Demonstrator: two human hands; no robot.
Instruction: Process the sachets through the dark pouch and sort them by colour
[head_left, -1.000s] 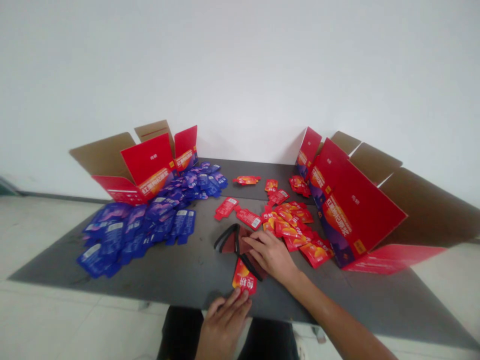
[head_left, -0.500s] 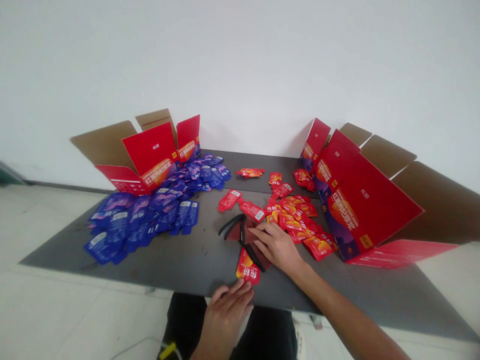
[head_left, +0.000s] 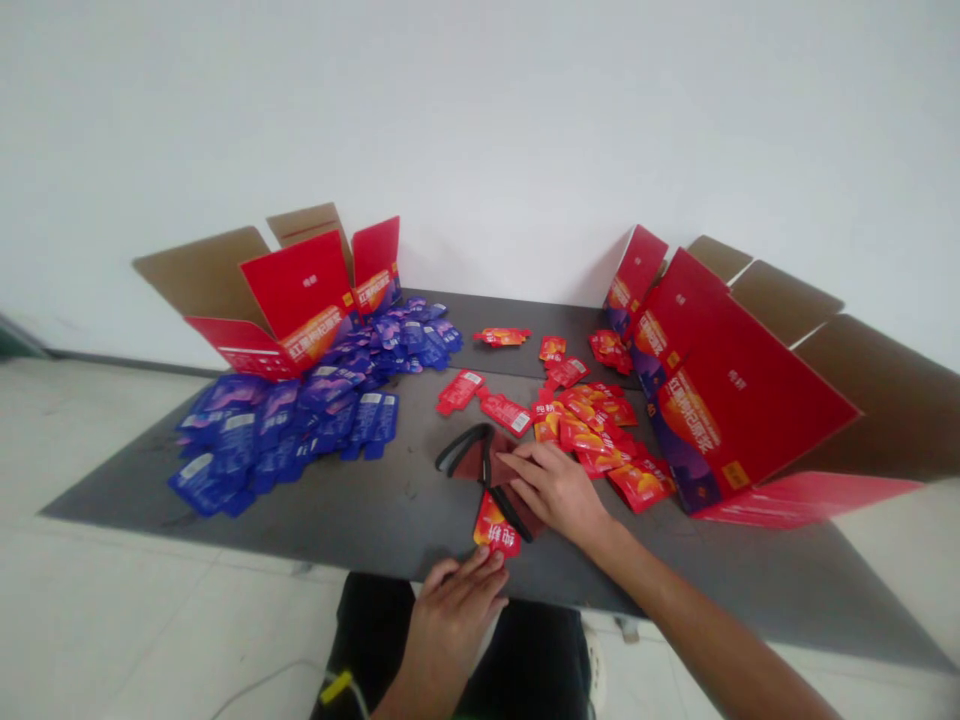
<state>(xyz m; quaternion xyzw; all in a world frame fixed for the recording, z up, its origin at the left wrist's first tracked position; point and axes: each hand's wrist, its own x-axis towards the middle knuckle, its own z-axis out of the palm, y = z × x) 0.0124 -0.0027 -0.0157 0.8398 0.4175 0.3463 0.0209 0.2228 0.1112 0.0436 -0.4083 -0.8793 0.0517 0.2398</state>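
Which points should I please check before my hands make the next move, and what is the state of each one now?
1. Left hand touches the near end of the red packet: ok.
2. Right hand touches the brown, black-edged piece: ok.
3. Right hand has a firm grip on that piece: cannot tell.
4. That packet is fully uncovered: not ok, the piece hides its far part.
5. Blue pile lies apart from the red pile: ok.
6. Front right carton has its flaps open: ok.
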